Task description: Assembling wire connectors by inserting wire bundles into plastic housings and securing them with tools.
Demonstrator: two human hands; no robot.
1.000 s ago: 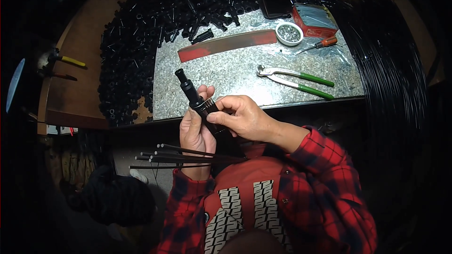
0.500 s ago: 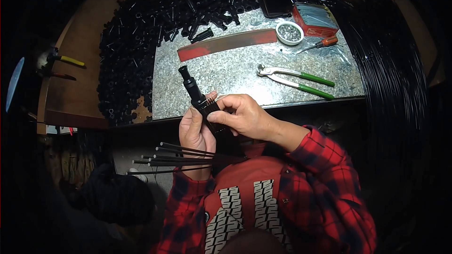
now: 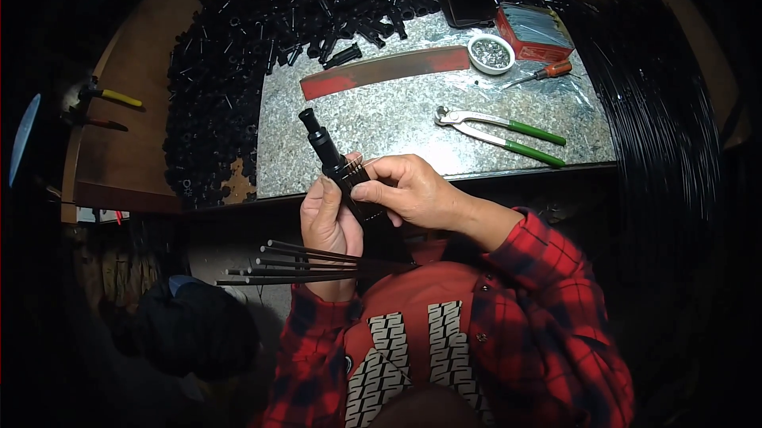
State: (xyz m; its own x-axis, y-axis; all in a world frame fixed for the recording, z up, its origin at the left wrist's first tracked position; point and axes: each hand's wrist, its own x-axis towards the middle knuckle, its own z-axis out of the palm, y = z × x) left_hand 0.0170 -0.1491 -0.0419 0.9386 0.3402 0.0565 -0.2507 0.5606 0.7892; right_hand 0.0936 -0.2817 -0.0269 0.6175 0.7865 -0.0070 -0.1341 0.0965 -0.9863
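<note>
A black tubular plastic part, apparently an umbrella runner (image 3: pixel 320 142), tilts up and to the left over the table's front edge. My left hand (image 3: pixel 321 225) is closed round its lower end, thumb along the side. Close against it, my right hand (image 3: pixel 413 190) pinches a thin wire (image 3: pixel 361 160) beside a row of narrow black rib ends at the runner's collar. The fingertips of my right hand partly hide the wire and ribs. Several black rods (image 3: pixel 305 261) stick out leftward across my left wrist, their other ends lost in shadow at my lap.
Green-handled pincers (image 3: pixel 500 134) lie on the speckled tabletop (image 3: pixel 381 130). Behind are a curved red strip (image 3: pixel 385 71), a white bowl of small metal bits (image 3: pixel 490 55), a red box (image 3: pixel 536 35) and a screwdriver (image 3: pixel 548 72). Black parts (image 3: pixel 230 71) heap left; black rods (image 3: pixel 663 102) hang right.
Both hands keep their hold on the runner and wire with only slight shifts. The rods over my left wrist have drawn a little closer together.
</note>
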